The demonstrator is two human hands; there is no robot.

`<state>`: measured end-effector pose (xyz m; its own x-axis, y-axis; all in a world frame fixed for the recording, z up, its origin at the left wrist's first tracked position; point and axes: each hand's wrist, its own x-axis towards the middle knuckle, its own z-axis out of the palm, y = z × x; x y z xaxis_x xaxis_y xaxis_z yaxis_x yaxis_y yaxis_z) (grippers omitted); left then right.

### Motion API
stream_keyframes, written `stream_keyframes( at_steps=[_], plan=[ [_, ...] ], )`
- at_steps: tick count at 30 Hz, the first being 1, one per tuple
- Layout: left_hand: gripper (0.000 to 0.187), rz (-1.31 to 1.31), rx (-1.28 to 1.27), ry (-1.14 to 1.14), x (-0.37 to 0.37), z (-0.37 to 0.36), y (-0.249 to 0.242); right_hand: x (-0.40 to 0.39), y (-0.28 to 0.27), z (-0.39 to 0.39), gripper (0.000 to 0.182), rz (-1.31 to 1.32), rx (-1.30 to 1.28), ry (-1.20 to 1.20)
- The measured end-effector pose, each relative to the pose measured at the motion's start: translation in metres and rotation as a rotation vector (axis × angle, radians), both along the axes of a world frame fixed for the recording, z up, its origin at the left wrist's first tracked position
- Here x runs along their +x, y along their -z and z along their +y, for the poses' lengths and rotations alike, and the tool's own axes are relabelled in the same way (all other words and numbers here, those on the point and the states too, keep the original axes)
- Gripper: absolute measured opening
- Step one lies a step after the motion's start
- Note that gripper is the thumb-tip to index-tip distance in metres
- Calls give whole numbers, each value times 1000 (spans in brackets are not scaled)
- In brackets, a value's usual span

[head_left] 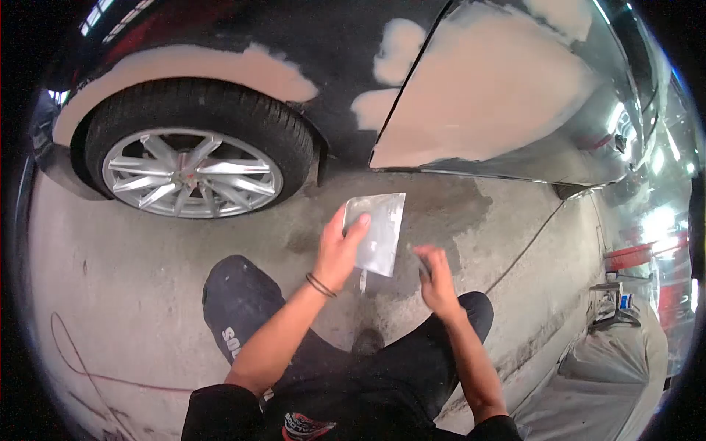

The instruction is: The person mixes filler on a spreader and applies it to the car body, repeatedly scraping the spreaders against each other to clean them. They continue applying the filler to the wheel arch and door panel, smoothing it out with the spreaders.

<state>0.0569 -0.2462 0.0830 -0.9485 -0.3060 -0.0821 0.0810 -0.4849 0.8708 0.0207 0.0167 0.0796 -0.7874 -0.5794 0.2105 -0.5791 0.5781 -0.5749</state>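
Observation:
My left hand [342, 246] is closed on a flat grey metal plate [380, 234], with the thumb lying on its face. A short distance to the right, my right hand [437, 279] is closed round a small dark grey tool [422, 264], whose shape is mostly hidden by the fingers. The two hands are apart, above the floor between my knees. Beyond them stands a dark car [346, 44] with beige filler [485, 88] spread over its door and more filler [198, 62] along the wheel arch.
The car's wheel [193, 176] is at the upper left. A thin hose [132, 381] lies on the concrete floor [169, 250] at the lower left, and a cable [523, 253] runs across it at right. Grey sheeting [603, 375] and a red object [631, 256] are at far right.

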Motion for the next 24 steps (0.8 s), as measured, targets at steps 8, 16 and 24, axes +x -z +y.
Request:
stream_keyframes(
  at_steps=[8, 16, 24],
  plan=[
    [51, -275, -1180, 408, 3, -49, 9, -75, -33, -63, 37, -245, -391, 55],
    [41, -375, -1425, 759, 10, -36, 34, -120, 69, -86, 47, -389, -217, 256],
    [37, -334, -1348, 692, 5, -27, 34, -138, 97, -121, 43, -315, -108, 311]
  ],
)
